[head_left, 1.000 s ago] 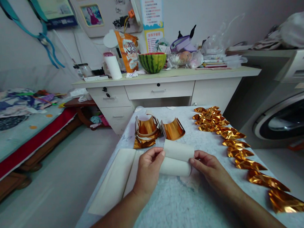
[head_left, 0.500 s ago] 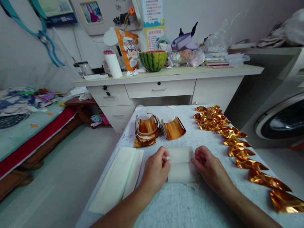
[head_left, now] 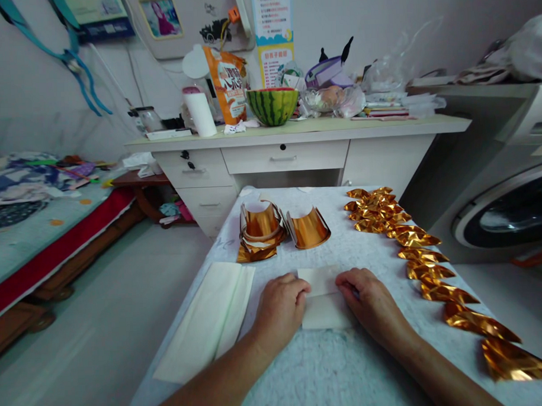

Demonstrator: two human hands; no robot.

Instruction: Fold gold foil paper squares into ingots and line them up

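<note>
A small sheet of white paper [head_left: 326,310] with a crosswise crease lies on the cloth-covered table [head_left: 303,373]. My left hand [head_left: 283,300] is closed, pinching its left edge. On the right edge, my right hand [head_left: 367,294] has its fingers closed on the same sheet. Left of my left hand lies a stack of larger white paper [head_left: 204,324]. Beyond the hands stand curved gold foil sheets, one bundle [head_left: 260,227] at the left and another [head_left: 310,228] beside it. Folded gold foil pieces [head_left: 427,271] run in a row along the table's right side.
Behind the table is a white desk [head_left: 287,158] bearing a cut watermelon [head_left: 273,107], an orange pouch [head_left: 228,86] and a white roll [head_left: 200,113]. A bed [head_left: 54,234] is at the left, a washing machine [head_left: 514,188] at the right.
Both hands have moved slightly down over the sheet, and my right hand has shifted a little left. The fingers now lie flatter over the paper's edges.
</note>
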